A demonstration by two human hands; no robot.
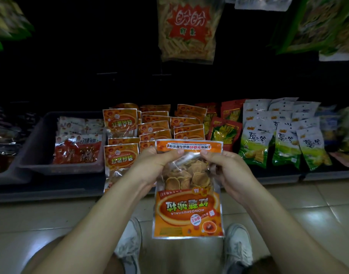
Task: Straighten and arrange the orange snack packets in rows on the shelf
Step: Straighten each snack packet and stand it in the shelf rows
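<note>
Dim shop aisle, pale tiled floor, low dark shelf (pixel 51 192) at knee height. Person crouches before it; white shoes (pixel 237 246) show below.

Task item: one orange foil snack packet with a clear window of round crisps (pixel 189 196), held in the air in front of the shelf edge, printed face toward the camera, upside down. Left hand (pixel 159 165) and right hand (pixel 227 171) each pinch it near its upper edge, fingers curled, thumbs on the front.

Progress (judgement): well advanced. Orange snack packets on the shelf (pixel 155 127) lie overlapped in about three rows, mostly squared up. Left to do: turn the held packet upright and set it in a row.

Neighbours: grey plastic tray of red packets (pixel 41 135) to the left, green-and-white packets (pixel 278 145) to the right.

Not readable: front ends of the middle and right rows, covered by hands and packet; shelf back wall is black; far-left goods blurred.
</note>
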